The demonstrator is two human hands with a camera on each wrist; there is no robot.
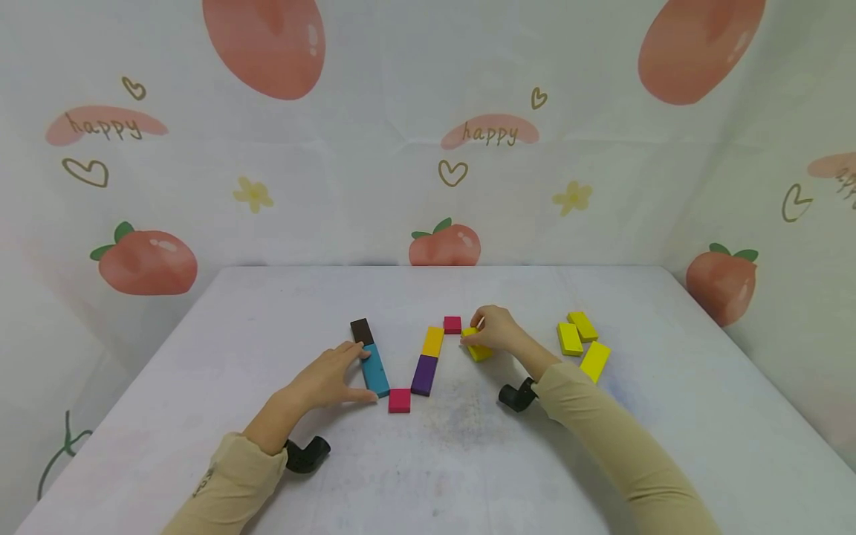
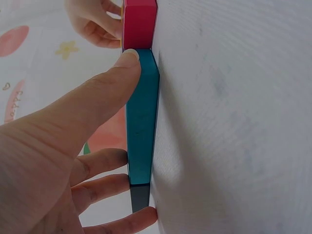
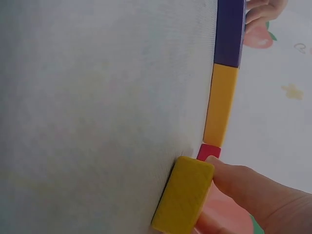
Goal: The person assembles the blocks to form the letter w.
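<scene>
My right hand (image 1: pixel 500 328) pinches a yellow block (image 3: pixel 183 195) between thumb and fingers, at the table just right of the far red block (image 1: pixel 452 325). My left hand (image 1: pixel 328 377) rests spread along a blue block (image 1: pixel 376 371). In the left wrist view its thumb touches the blue block near one end, while the other fingers lie along the side and by the dark brown block (image 1: pixel 362 331). The blocks form a V shape: brown, blue, a near red block (image 1: pixel 399 401), purple block (image 1: pixel 424 375), orange-yellow block (image 1: pixel 433 342), then the far red block.
Three loose yellow blocks (image 1: pixel 570 339) lie to the right, one partly behind the right sleeve (image 1: pixel 602 423). Black wrist-camera mounts (image 1: pixel 309 455) hang under both wrists. A printed cloth (image 1: pixel 374 148) stands behind the white table (image 1: pixel 468 461).
</scene>
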